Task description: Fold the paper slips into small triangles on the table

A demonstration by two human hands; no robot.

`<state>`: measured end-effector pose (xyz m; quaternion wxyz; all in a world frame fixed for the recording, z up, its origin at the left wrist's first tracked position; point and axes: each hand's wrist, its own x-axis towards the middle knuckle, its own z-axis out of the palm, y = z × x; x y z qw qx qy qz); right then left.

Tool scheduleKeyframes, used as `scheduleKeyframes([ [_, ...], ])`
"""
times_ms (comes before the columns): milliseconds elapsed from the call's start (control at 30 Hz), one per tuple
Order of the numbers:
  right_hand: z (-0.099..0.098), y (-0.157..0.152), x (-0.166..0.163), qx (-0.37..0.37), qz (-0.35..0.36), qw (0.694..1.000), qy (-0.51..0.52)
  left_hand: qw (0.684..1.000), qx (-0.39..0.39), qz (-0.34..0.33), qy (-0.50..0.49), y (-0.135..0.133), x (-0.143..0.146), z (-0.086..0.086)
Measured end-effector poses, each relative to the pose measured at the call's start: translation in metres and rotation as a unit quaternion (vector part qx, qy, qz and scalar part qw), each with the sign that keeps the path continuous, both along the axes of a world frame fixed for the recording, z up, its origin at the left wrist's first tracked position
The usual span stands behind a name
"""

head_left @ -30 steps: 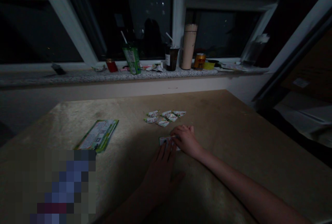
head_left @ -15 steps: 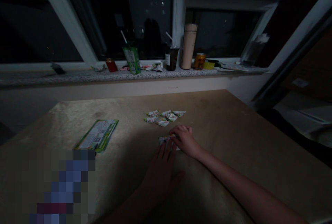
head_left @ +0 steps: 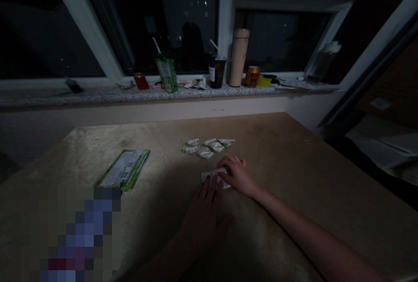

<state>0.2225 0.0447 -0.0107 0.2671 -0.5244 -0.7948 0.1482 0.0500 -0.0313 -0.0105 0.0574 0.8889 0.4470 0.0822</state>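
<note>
A small printed paper piece (head_left: 214, 174) lies flat on the tan table (head_left: 294, 169). My left hand (head_left: 202, 214) rests palm down with fingers stretched out, its fingertips pressing the near edge of the paper. My right hand (head_left: 237, 173) lies on the paper's right end with fingers curled and pressed down on it. Just beyond, several small folded paper pieces (head_left: 207, 147) sit in a loose cluster.
A green printed leaflet (head_left: 126, 169) lies at the table's left. The stone windowsill (head_left: 98, 95) behind holds a green drink carton (head_left: 166, 73), a dark cup (head_left: 216, 71), a tall beige tumbler (head_left: 238, 58), a can (head_left: 252, 76) and scraps. Dark windows above.
My right hand has slid slightly right along the paper, uncovering more of it. My left hand has stayed put.
</note>
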Motion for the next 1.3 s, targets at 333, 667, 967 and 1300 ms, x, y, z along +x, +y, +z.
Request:
scheduleKeyframes([
  [333,0.001,-0.019,0.036,0.047,0.008,0.997,-0.052,1.000,0.002,-0.004,-0.002,-0.001,0.000,0.001],
  [667,0.014,-0.031,0.030,0.117,0.133,0.982,-0.065,1.000,0.004,-0.016,-0.013,0.000,-0.001,0.002],
  [967,0.017,-0.049,0.029,0.065,0.213,0.970,-0.097,1.000,0.004,-0.013,-0.011,0.000,-0.003,0.001],
  [1300,0.018,-0.070,0.041,0.010,0.228,0.971,-0.068,1.000,0.014,-0.015,-0.003,0.000,-0.005,-0.007],
])
